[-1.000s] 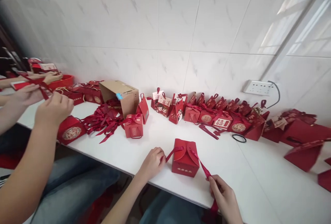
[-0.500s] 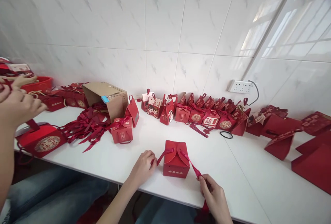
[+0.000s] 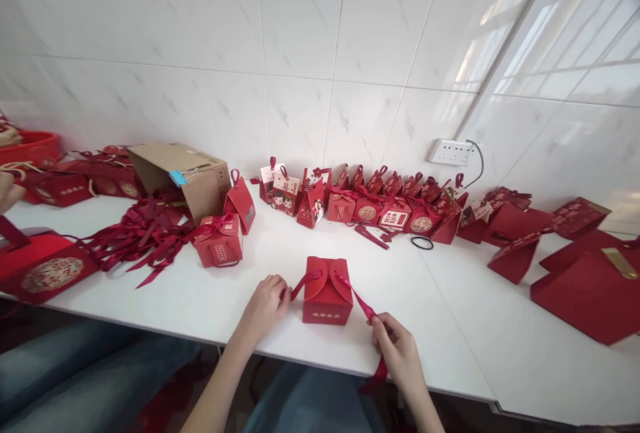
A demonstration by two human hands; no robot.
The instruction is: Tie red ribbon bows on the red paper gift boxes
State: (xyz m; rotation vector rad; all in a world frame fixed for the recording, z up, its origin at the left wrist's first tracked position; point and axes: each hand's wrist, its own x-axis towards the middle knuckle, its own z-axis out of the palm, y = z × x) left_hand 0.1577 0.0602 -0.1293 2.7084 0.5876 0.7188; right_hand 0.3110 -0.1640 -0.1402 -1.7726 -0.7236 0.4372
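Red ribbon [image 3: 361, 303] runs from the top of a small red gift box [image 3: 327, 291] that stands upright on the white table [image 3: 450, 326], near its front edge. Only the head view is to hand.

Left hand [image 3: 265, 303]: just left of the box, fingers curled together and pinching the left end of the ribbon where it leaves the box's folded top. Right hand [image 3: 400, 353]: at the table's front edge, lower right of the box and apart from it, fingertips pressed together on the right end of the ribbon. That end stretches diagonally from the box top to the fingers, and its tail hangs below the table edge.

Left of the box: a tied gift box [image 3: 219, 246] with a bow, a loose pile of ribbons [image 3: 145, 236], and a brown cardboard carton [image 3: 183, 176] lying on its side. Along the tiled wall: a row of small red boxes [image 3: 370, 203]. Near that row, a black elastic band [image 3: 423, 243] flat on the table. Wall socket [image 3: 453, 151] above. Far right: larger red bags [image 3: 585, 286] lying flat. Far left edge: another person's fingers [image 3: 6, 191], partly cut off, above a flat red box [image 3: 43, 269].
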